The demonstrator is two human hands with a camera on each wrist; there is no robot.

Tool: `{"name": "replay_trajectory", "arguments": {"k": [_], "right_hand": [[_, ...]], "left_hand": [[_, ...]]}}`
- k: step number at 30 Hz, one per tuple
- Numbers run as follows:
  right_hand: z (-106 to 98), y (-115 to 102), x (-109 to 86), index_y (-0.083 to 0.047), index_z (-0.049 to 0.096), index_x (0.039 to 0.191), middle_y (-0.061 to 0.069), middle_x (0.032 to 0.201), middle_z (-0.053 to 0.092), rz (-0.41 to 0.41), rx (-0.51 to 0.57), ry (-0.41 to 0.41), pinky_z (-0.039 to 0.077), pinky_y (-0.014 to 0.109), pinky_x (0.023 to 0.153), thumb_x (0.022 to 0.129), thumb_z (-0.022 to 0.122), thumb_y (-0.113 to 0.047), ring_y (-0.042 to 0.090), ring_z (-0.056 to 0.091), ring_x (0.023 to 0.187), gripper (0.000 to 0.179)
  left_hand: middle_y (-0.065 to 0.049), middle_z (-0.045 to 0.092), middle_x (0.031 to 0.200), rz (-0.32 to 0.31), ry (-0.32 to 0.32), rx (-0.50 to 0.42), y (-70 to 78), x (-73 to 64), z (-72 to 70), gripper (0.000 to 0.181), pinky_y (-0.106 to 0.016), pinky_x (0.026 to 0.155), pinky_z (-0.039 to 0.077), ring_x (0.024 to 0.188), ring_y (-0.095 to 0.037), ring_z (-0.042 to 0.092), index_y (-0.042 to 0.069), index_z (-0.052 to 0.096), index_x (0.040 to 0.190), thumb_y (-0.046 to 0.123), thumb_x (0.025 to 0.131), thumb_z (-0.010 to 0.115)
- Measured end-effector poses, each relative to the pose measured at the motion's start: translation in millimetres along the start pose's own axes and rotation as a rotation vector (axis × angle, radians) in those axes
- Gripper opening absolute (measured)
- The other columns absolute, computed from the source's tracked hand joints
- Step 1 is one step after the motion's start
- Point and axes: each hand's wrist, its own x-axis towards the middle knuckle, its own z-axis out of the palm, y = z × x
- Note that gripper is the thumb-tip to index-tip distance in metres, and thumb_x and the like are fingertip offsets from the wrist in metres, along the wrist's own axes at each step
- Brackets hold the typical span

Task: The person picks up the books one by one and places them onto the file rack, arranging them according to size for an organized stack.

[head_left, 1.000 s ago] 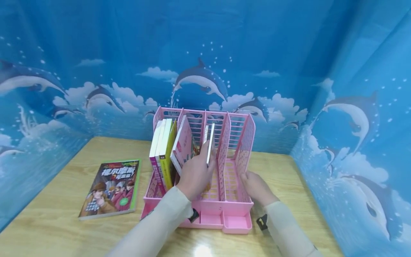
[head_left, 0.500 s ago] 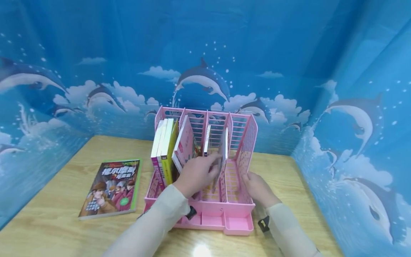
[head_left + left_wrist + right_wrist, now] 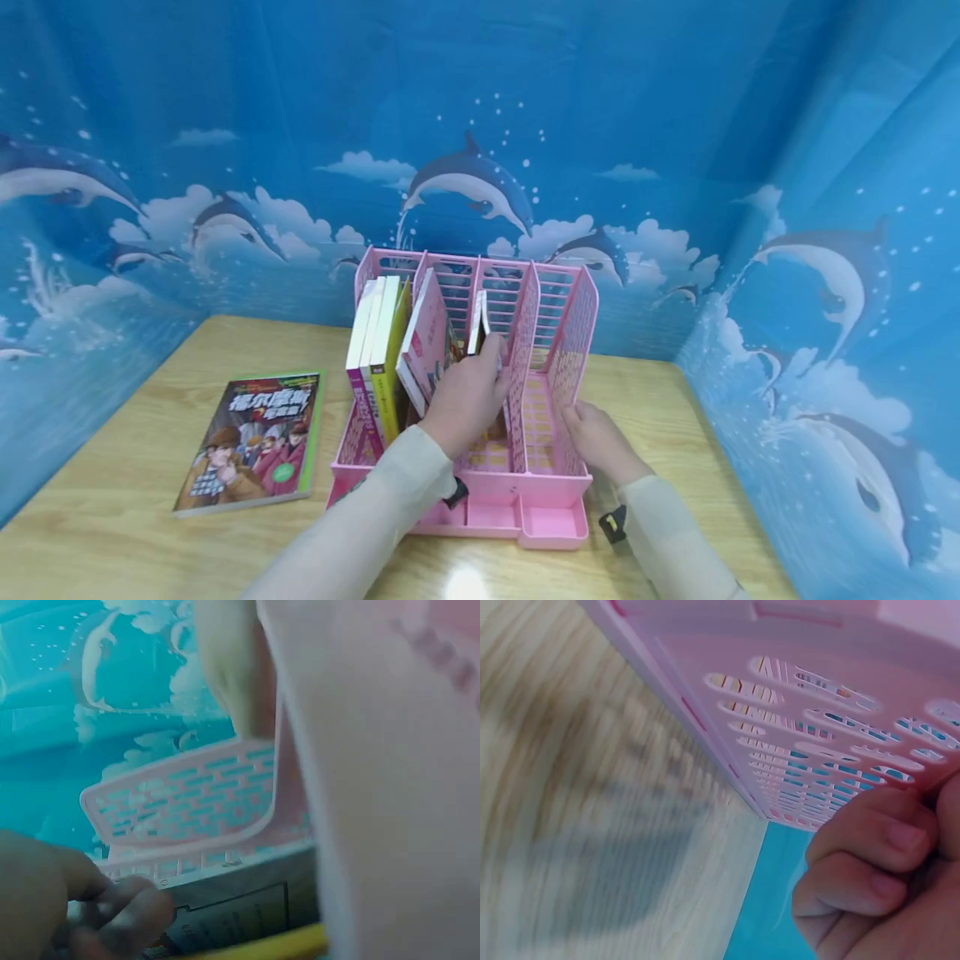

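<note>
A pink book rack (image 3: 491,483) with upright dividers stands on the table. My left hand (image 3: 465,400) reaches into its third compartment, fingers curled at a thin book (image 3: 484,313) that stands close against another slim book (image 3: 475,321). The left wrist view shows those curled fingers (image 3: 146,915) at the edge of a dark-covered book (image 3: 240,919); the hand hides much of it. My right hand (image 3: 603,442) grips the front edge of the rack's right side wall (image 3: 576,350). In the right wrist view its fingers (image 3: 862,847) are curled beside the perforated wall.
White, purple and yellow-spined books (image 3: 375,367) fill the leftmost compartment. A pink book (image 3: 426,333) leans in the second one. A comic-style book (image 3: 251,442) lies flat on the wooden table (image 3: 120,492) to the left. A blue dolphin curtain (image 3: 300,100) hangs behind and at the sides.
The thin book at my left hand first tipped right against the divider, then came back left beside the other slim book. My right hand stays at the rack's side wall.
</note>
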Motion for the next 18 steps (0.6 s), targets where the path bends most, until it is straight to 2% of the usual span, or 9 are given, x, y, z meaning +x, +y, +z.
{"name": "replay_trajectory", "arguments": {"k": [2, 5, 8, 10, 12, 15, 18], "right_hand": [[0.7, -0.5, 1.1, 0.007, 0.052, 0.144, 0.028, 0.13, 0.066, 0.001, -0.009, 0.0, 0.057, 0.058, 0.093, 0.113, 0.034, -0.032, 0.043, 0.068, 0.113, 0.054], [1.3, -2.4, 2.2, 0.007, 0.053, 0.144, 0.026, 0.126, 0.068, 0.002, -0.014, -0.003, 0.058, 0.056, 0.091, 0.113, 0.034, -0.033, 0.04, 0.07, 0.109, 0.054], [1.6, -3.8, 2.7, 0.007, 0.053, 0.145, 0.026, 0.125, 0.068, 0.002, -0.014, -0.009, 0.058, 0.056, 0.092, 0.113, 0.034, -0.034, 0.038, 0.07, 0.108, 0.055], [1.5, -4.0, 2.6, 0.007, 0.053, 0.144, 0.026, 0.125, 0.068, -0.004, -0.017, -0.008, 0.057, 0.056, 0.093, 0.113, 0.034, -0.033, 0.038, 0.07, 0.108, 0.054], [1.4, -3.4, 2.4, 0.006, 0.052, 0.145, 0.025, 0.125, 0.068, 0.004, -0.012, -0.012, 0.056, 0.057, 0.094, 0.113, 0.033, -0.035, 0.038, 0.07, 0.108, 0.055], [1.4, -1.7, 2.0, 0.005, 0.051, 0.146, 0.026, 0.128, 0.067, 0.009, -0.01, -0.01, 0.054, 0.06, 0.098, 0.113, 0.032, -0.036, 0.04, 0.069, 0.111, 0.056], [2.1, 0.9, 1.6, 0.004, 0.049, 0.148, 0.025, 0.131, 0.066, 0.016, -0.007, -0.006, 0.051, 0.062, 0.102, 0.113, 0.032, -0.037, 0.041, 0.066, 0.116, 0.057]], "left_hand": [[0.006, 0.045, 0.055, -0.016, 0.077, 0.025, -4.8, -2.3, 0.0, 0.017, -0.021, 0.037, 0.03, 0.04, -0.007, 0.041, 0.013, 0.05, 0.114, 0.017, 0.103, 0.062], [0.007, 0.045, 0.055, 0.015, 0.196, 0.098, -13.6, -8.3, 1.9, 0.018, -0.02, 0.038, 0.031, 0.042, -0.006, 0.041, 0.014, 0.05, 0.101, 0.016, 0.099, 0.068], [0.008, 0.044, 0.055, 0.043, 0.264, 0.158, -20.2, -14.1, 3.4, 0.023, -0.02, 0.038, 0.03, 0.043, -0.006, 0.04, 0.015, 0.05, 0.092, 0.017, 0.097, 0.072], [0.008, 0.043, 0.055, 0.039, 0.253, 0.181, -21.0, -16.5, 2.2, 0.021, -0.019, 0.038, 0.03, 0.042, -0.005, 0.039, 0.014, 0.052, 0.093, 0.018, 0.098, 0.072], [0.008, 0.043, 0.053, 0.02, 0.195, 0.163, -18.9, -18.1, -0.6, 0.015, -0.019, 0.036, 0.03, 0.039, -0.005, 0.038, 0.014, 0.057, 0.106, 0.021, 0.1, 0.069], [0.009, 0.043, 0.051, -0.013, 0.09, 0.108, -13.2, -21.1, -6.0, 0.032, -0.018, 0.035, 0.032, 0.035, -0.005, 0.039, 0.018, 0.056, 0.135, 0.026, 0.104, 0.064], [0.01, 0.042, 0.05, -0.006, 0.046, 0.052, -7.9, -27.6, -11.8, 0.044, -0.018, 0.035, 0.032, 0.034, -0.002, 0.036, 0.021, 0.051, 0.147, 0.026, 0.105, 0.062]]}}
